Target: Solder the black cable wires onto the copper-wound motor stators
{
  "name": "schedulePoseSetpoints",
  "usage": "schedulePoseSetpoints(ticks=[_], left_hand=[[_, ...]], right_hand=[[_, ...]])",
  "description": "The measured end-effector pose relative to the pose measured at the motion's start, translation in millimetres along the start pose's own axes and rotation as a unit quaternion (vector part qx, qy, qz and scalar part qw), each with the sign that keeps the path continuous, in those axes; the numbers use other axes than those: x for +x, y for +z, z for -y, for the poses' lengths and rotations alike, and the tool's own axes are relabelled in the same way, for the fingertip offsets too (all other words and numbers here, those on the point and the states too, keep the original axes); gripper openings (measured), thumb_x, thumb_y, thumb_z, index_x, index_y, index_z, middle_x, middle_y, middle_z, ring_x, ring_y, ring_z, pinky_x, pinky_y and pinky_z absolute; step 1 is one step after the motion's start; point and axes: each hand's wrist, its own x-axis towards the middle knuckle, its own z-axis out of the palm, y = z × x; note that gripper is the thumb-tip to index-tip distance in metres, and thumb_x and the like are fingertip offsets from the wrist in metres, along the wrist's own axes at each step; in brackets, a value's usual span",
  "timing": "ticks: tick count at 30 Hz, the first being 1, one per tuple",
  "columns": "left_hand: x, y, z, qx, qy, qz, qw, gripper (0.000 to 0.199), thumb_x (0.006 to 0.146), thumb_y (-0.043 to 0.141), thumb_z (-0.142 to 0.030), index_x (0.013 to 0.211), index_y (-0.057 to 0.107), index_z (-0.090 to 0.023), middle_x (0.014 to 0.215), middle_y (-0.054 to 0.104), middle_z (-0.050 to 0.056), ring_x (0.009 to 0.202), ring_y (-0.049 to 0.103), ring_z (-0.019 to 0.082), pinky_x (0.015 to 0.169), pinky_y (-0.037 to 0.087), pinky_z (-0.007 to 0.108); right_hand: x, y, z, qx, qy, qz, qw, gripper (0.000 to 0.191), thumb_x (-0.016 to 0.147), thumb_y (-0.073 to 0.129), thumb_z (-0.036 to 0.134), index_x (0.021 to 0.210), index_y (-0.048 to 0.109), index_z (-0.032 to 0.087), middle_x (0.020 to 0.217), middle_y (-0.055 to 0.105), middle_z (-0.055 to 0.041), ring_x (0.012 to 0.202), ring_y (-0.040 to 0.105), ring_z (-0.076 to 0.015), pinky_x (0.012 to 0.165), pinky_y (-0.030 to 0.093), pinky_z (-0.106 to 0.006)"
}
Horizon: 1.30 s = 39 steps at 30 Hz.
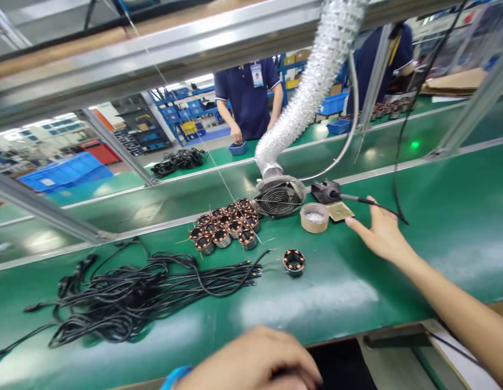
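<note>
My right hand (379, 230) reaches out with thumb and fingers apart at the handle of a soldering iron (359, 200). The iron's tip end sits in a dark stand (325, 191); whether my fingertips touch the handle I cannot tell. My left hand (255, 360), slightly blurred and cut off by the lower edge, hovers by the bench front. Its fingers bend loosely, with a gap under them and nothing visible inside. Between the hands, farther in, a single copper-wound motor stator (294, 263) stands on the green bench (312, 306).
Several more stators (225, 225) cluster before a round fume fan (281, 196) with a foil duct (312, 76). A solder-wire roll (314, 218) and a sponge tray (340, 212) adjoin the stand. Black cables (141, 292) lie left. Across the bench stands a co-worker (247, 103).
</note>
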Motion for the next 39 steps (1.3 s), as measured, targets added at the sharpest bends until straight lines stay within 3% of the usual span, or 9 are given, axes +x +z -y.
schedulePoseSetpoints(ticks=[4,7,9,14,19,22,25,30,39], left_hand=[[-5.7,-72.5,20.2,0.282,-0.017,-0.292,0.914,0.024,0.095,0.045,-0.02,0.102,0.068,-0.022,0.097,0.07,0.005,0.09,0.064,0.019,0.083,0.05,0.031],[33.5,-104.9,43.1,0.433,-0.051,-0.287,0.853,0.025,0.09,0.052,-0.015,0.11,0.067,-0.018,0.109,0.065,0.01,0.101,0.06,0.025,0.087,0.05,0.037],[59.9,-113.2,51.8,0.472,-0.075,-0.247,0.843,0.016,0.086,0.058,-0.017,0.097,0.07,-0.016,0.108,0.063,0.012,0.098,0.06,0.027,0.079,0.051,0.036],[70.0,-105.9,51.7,0.417,-0.079,-0.272,0.863,0.023,0.097,0.04,-0.02,0.096,0.063,-0.017,0.095,0.065,0.007,0.082,0.064,0.021,0.072,0.049,0.032],[49.9,-84.8,61.3,0.247,-0.076,-0.267,0.928,0.019,0.099,0.034,-0.028,0.1,0.052,-0.022,0.087,0.067,0.003,0.076,0.064,0.02,0.07,0.046,0.031],[52.0,-75.4,73.4,0.04,-0.104,-0.247,0.963,0.022,0.1,0.031,-0.036,0.089,0.043,-0.022,0.079,0.065,0.002,0.067,0.063,0.017,0.062,0.045,0.027],[55.1,-70.3,78.9,-0.112,-0.114,-0.22,0.962,0.026,0.098,0.033,-0.043,0.089,0.043,-0.021,0.068,0.057,-0.003,0.052,0.051,0.011,0.051,0.038,0.022],[50.4,-65.3,72.4,-0.038,-0.07,-0.23,0.97,0.032,0.099,0.036,-0.037,0.078,0.051,-0.018,0.066,0.051,-0.002,0.061,0.045,0.012,0.059,0.035,0.024],[46.6,-63.3,65.6,0.088,-0.014,-0.232,0.969,0.023,0.1,0.036,-0.026,0.091,0.056,-0.02,0.088,0.063,0.003,0.078,0.055,0.017,0.073,0.041,0.028]], right_hand=[[52.0,28.8,6.4,0.023,0.056,-0.029,0.998,0.059,0.085,0.051,0.052,0.121,0.062,0.007,0.109,0.065,-0.0232,0.112,0.056,-0.0417,0.096,0.042,-0.059],[57.6,33.2,18.8,0.051,0.081,-0.043,0.994,0.044,0.086,0.051,0.048,0.104,0.071,0.014,0.096,0.07,-0.0165,0.102,0.063,-0.0339,0.094,0.046,-0.049],[49.9,27.8,23.8,0.072,0.1,-0.06,0.991,0.036,0.086,0.053,0.045,0.098,0.072,0.017,0.094,0.072,-0.0126,0.095,0.066,-0.0293,0.091,0.049,-0.043],[20.5,-5.9,33.4,0.128,0.149,-0.12,0.973,0.03,0.087,0.057,0.042,0.099,0.069,0.018,0.073,0.068,-0.0078,0.055,0.063,-0.0209,0.055,0.051,-0.035],[-3.3,-16.0,73.9,0.198,0.105,-0.212,0.951,0.026,0.076,0.074,0.041,0.09,0.062,0.023,0.082,0.062,-0.0072,0.06,0.059,-0.0202,0.052,0.049,-0.035],[-11.9,-7.2,107.9,0.345,-0.005,-0.088,0.935,0.022,0.088,0.063,0.032,0.109,0.06,0.024,0.078,0.064,-0.0019,0.05,0.059,-0.0137,0.046,0.05,-0.029],[-15.2,4.1,134.7,0.383,-0.132,0.083,0.91,0.026,0.096,0.05,0.018,0.12,0.058,0.023,0.077,0.068,0.0008,0.053,0.064,-0.0099,0.051,0.054,-0.022],[-17.3,21.5,152.1,0.34,-0.245,0.122,0.9,0.015,0.087,0.058,0.012,0.1,0.062,0.019,0.086,0.071,-0.0027,0.068,0.062,-0.013,0.064,0.052,-0.025],[-21.4,27.2,153.4,0.348,-0.22,0.187,0.892,0.02,0.085,0.056,0.009,0.102,0.058,0.02,0.082,0.066,-0.0012,0.072,0.057,-0.0142,0.066,0.049,-0.025]])
